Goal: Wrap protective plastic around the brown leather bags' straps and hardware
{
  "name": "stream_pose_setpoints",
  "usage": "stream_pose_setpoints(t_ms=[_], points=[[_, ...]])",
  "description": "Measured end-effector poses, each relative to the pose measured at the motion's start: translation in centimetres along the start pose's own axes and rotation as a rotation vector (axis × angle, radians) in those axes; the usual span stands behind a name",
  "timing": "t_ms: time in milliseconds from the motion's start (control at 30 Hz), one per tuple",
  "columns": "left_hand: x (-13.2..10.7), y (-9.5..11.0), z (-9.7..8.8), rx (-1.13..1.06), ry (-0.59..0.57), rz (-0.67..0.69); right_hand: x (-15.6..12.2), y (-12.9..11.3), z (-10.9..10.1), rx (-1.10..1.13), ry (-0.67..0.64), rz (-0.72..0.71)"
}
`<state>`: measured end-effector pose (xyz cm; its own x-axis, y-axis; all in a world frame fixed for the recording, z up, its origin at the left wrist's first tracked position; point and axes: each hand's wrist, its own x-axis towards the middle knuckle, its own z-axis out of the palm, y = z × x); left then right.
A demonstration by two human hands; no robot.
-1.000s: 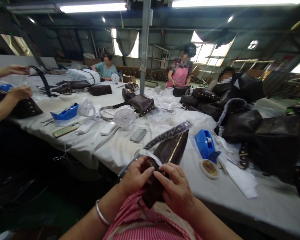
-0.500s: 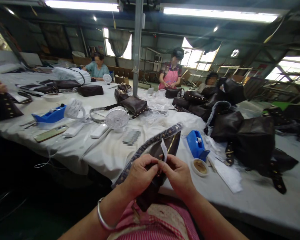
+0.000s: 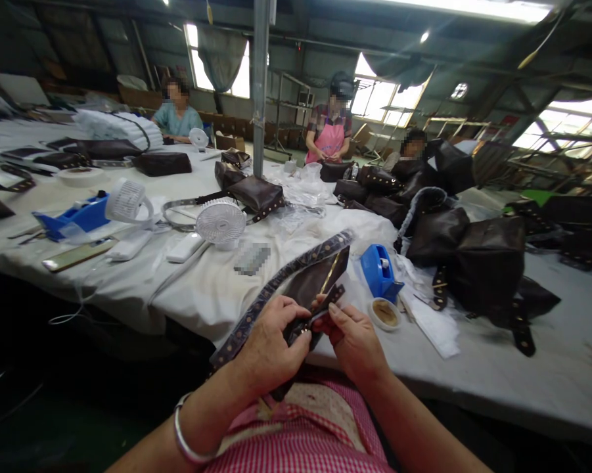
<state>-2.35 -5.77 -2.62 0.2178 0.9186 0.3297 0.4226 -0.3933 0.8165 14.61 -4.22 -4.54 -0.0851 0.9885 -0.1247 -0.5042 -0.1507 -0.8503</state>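
A dark brown leather bag (image 3: 303, 284) with a gold zipper rests at the table's front edge, partly over my lap. Its studded strap (image 3: 280, 286), wrapped in clear plastic, curves along the left side. My left hand (image 3: 276, 338) is closed on the bag near a small metal fitting, thumb and fingers pinching. In my right hand (image 3: 352, 335) a short dark studded strap end (image 3: 336, 297) is pinched between thumb and fingers, close to the left fingertips. The hands hide most of the fitting.
Right of the bag stand a blue tape dispenser (image 3: 378, 270) and a tape roll (image 3: 385, 313). Finished-looking brown bags (image 3: 487, 263) pile up at the right. Two white fans (image 3: 221, 222), a phone (image 3: 79, 255) and another blue dispenser (image 3: 73, 217) lie left. Co-workers (image 3: 329, 135) are across the table.
The white strip that stuck up between my fingers is no longer seen there. My right hand has turned and now holds the dark strap end. The view has shifted slightly.
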Motion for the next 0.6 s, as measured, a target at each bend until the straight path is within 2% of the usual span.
stream_pose_setpoints(t_ms=[200, 367, 467, 600], points=[[-0.4, -0.4, 0.5, 0.018, 0.061, -0.008, -0.2, -0.2, 0.3, 0.062, -0.001, -0.007], [-0.2, -0.4, 0.7, 0.025, 0.116, -0.025, -0.7, 0.0, -0.5, 0.008, -0.063, -0.115], [-0.3, -0.4, 0.9, 0.019, 0.129, -0.030, -1.3, 0.3, -1.4, -0.116, -0.109, -0.200], [-0.3, -0.3, 0.8, 0.002, 0.096, -0.006, -2.0, 0.1, -2.2, -0.393, -0.122, -0.331]])
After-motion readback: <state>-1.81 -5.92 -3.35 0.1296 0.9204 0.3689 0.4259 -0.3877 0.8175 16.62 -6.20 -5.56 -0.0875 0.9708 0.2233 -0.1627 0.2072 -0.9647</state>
